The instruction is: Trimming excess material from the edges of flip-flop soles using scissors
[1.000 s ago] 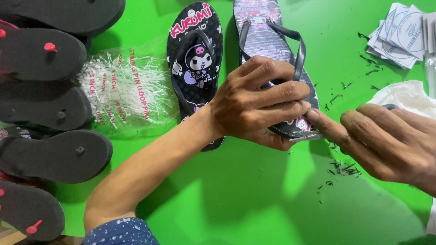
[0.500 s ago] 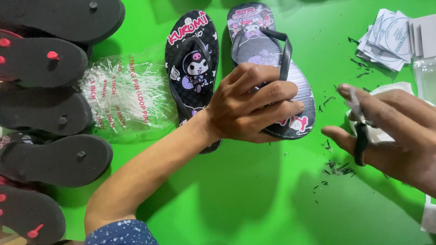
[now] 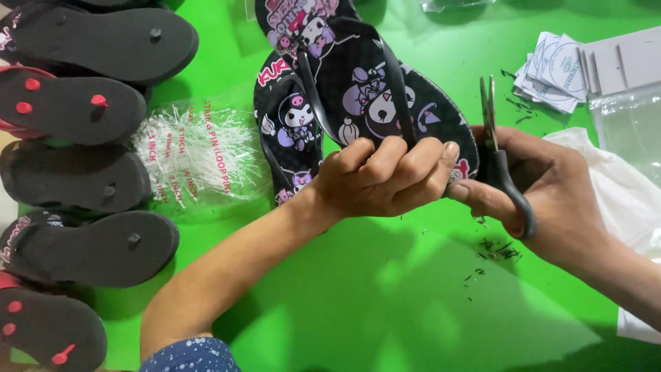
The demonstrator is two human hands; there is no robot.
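Note:
My left hand [image 3: 385, 180] grips the heel end of a black flip-flop [image 3: 385, 96] printed with purple cartoon figures, lifting it off the green table [image 3: 385, 303] with the strap side up. A matching flip-flop [image 3: 286, 134] lies flat beneath it, partly covered. My right hand [image 3: 544, 189] holds black-handled scissors [image 3: 497, 155], blades pointing up and closed, right beside the lifted flip-flop's heel. Its forefinger touches the edge of that heel.
Several black flip-flops, sole up, some with red plugs [image 3: 76, 110], are stacked along the left edge. A clear bag of plastic loop pins [image 3: 189, 158] lies beside them. Round white tags [image 3: 554, 69], a clear bag [image 3: 630, 124] and white cloth [image 3: 620, 200] sit at right. Black trimmings [image 3: 497, 249] dot the table.
My left hand has lifted and turned the flip-flop, which lay flat before. My right hand has brought the scissors upright next to the heel. The view has shifted closer.

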